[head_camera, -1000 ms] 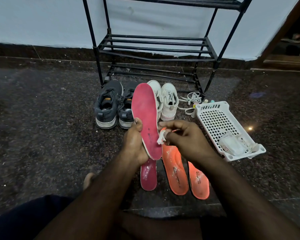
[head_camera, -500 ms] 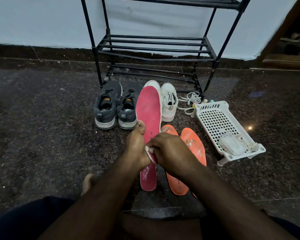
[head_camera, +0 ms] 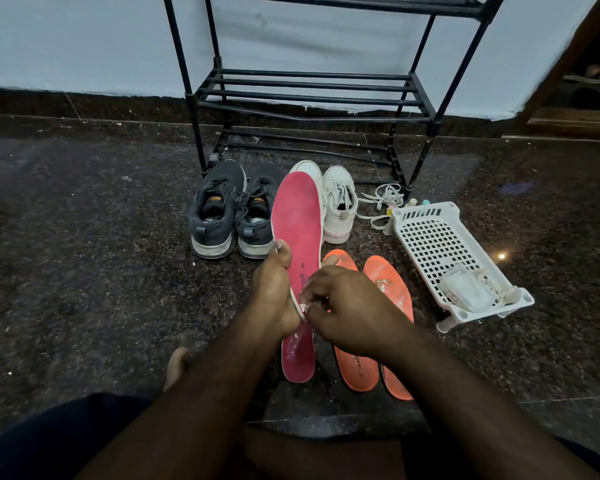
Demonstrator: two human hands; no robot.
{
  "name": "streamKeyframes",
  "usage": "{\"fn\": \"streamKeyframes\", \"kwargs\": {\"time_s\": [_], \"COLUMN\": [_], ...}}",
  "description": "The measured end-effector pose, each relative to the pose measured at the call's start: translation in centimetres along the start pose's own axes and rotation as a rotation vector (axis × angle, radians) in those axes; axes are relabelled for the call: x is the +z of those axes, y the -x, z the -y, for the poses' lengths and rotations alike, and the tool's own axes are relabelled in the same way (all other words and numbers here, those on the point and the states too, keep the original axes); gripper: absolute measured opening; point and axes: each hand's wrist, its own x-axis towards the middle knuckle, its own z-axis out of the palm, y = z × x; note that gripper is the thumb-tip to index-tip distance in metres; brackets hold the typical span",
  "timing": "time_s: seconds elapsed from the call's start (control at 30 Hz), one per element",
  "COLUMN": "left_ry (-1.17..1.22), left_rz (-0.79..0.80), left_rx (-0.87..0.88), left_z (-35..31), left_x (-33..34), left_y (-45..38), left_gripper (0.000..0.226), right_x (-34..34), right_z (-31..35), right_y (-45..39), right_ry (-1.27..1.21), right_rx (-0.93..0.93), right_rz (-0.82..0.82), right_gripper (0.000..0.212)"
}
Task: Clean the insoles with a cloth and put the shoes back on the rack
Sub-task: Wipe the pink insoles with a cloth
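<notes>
head view, only camera here. left hand (head_camera: 272,289) has its grip wrapped round the lower edge of a pink insole (head_camera: 298,230), thumb pressed on its face, holding it up with the toe end pointing away toward the rack (head_camera: 312,95). right hand (head_camera: 347,310) is curled in against the heel part of that insole, fingertips pinching a small bit of white cloth (head_camera: 303,306) right on it, mostly hidden by the fingers. there's dark print on the insole near the thumb but it's too small to read.

on the floor (head_camera: 84,254) under the hands lies a second pink insole (head_camera: 297,358) speckled with white, and just beside it two orange insoles (head_camera: 374,344) side by side. the nearer orange one has dark lettering along it, can't make it out.

further back, a pair of dark grey sneakers (head_camera: 229,216) with an orange tongue label (unreadable) sits next to white sneakers (head_camera: 336,206), partly behind the raised insole. loose white laces (head_camera: 381,199) lie near the rack's foot. a white plastic basket (head_camera: 440,251) sits to the right with a packet in it.
</notes>
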Motion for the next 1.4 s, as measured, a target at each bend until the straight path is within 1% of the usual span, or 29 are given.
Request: {"fn": "streamKeyframes", "kwargs": {"time_s": [0.07,0.13,0.2,0.27,0.33,0.4,0.47,0.5,0.53,0.57,0.67,0.73,0.8,0.9,0.97,1.03,1.1,1.17,1.27,1.4], "left_ry": [-0.004,-0.040,-0.076,-0.064,-0.059,-0.095,-0.130,-0.137,-0.145,-0.147,-0.191,-0.218,-0.226,-0.231,-0.232,-0.231,-0.233,-0.230,-0.212,-0.202], "left_rz": [0.013,0.023,0.027,0.086,0.126,0.133,0.114,0.114,0.111,0.118,0.136,0.125,0.117,0.109,0.144,0.194,0.236,0.263,0.331,0.342], "left_rx": [0.023,0.051,0.075,0.082,0.099,0.127,0.140,0.142,0.138,0.131,0.125,0.151,0.183,0.169,0.144,0.097,0.068,0.056,0.033,-0.017], "left_z": [-0.1,0.0,0.4,0.9,1.1,1.0,0.9,0.9,1.0,1.1,1.3,1.1,1.0,1.3,1.3,1.1,0.9,0.9,0.8,0.6], "left_x": [-0.3,-0.4,0.0,0.3,0.1,0.2,0.2,0.1,0.1,0.1,-0.1,0.0,0.1,0.1,-0.1,0.0,-0.1,-0.1,0.0,0.0], "left_y": [-0.3,-0.5,0.1,0.6,0.7,0.5,0.2,0.2,0.2,0.3,0.3,0.4,0.3,0.3,0.4,0.7,0.7,0.6,1.0,1.2], "left_gripper": [0.061,0.063,0.061,0.059,0.062,0.055,0.041,0.037,0.035,0.037,0.042,0.038,0.032,0.025,0.029,0.034,0.037,0.037,0.032,0.035], "right_x": [-0.3,-0.1,0.1,-0.2,-0.7,-0.7,-0.3,-0.1,-0.1,-0.3,-1.3,-1.5,-0.9,-0.1,-0.5,-1.6,-2.6,-2.9,-2.7,-1.9], "right_z": [-0.3,-0.4,-0.9,-1.7,-2.6,-2.6,-2.1,-1.9,-2.0,-2.4,-3.8,-3.6,-2.6,-2.2,-3.1,-3.7,-3.6,-3.4,-3.7,-3.6], "right_y": [0.0,-0.2,-0.9,-1.6,-2.0,-1.9,-1.3,-1.1,-1.1,-1.4,-2.0,-1.8,-1.4,-1.4,-1.8,-1.8,-1.6,-1.5,-1.8,-1.9], "right_ry": [-0.040,-0.012,0.057,0.125,0.136,0.122,0.131,0.133,0.138,0.146,0.152,0.110,0.104,0.156,0.176,0.096,-0.085,-0.197,-0.253,-0.238], "right_rx": [0.018,0.007,-0.022,-0.015,0.033,0.050,0.014,-0.003,-0.011,-0.003,0.066,0.078,0.029,-0.014,0.016,0.097,0.176,0.185,0.155,0.147], "right_rz": [-0.030,-0.112,-0.195,-0.268,-0.338,-0.339,-0.266,-0.231,-0.232,-0.265,-0.439,-0.488,-0.458,-0.369,-0.413,-0.491,-0.548,-0.582,-0.565,-0.514], "right_gripper": [0.011,0.013,0.016,0.016,0.016,0.018,0.021,0.020,0.019,0.017,0.014,0.014,0.012,0.011,0.013,0.016,0.016,0.018,0.019,0.020]}}
